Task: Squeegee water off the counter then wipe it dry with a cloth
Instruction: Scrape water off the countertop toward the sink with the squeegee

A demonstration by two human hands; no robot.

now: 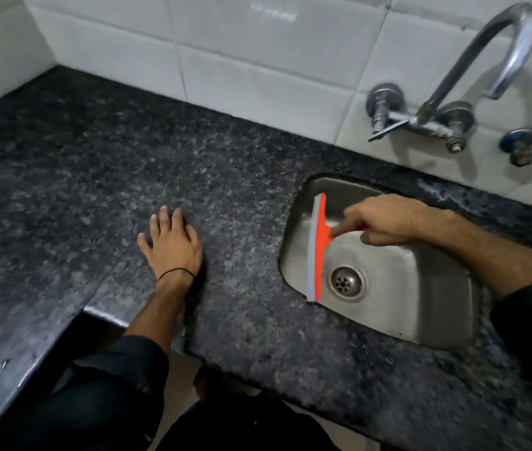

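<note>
An orange squeegee (317,252) with a grey rubber blade hangs over the left part of the steel sink (437,307), its blade running near to far just inside the sink's left wall. My right hand (385,222) is shut on the squeegee's handle, which is mostly hidden by the fingers. My left hand (172,242) lies flat, fingers spread, on the dark speckled granite counter (95,164) to the left of the sink. No cloth is in view.
A chrome wall tap (499,56) arches over the sink's far right, with a blue-capped valve (518,144) beside it. White tiles (225,43) back the counter. The counter has an inner corner edge (102,315) at the near left. The drain (346,283) sits mid-sink.
</note>
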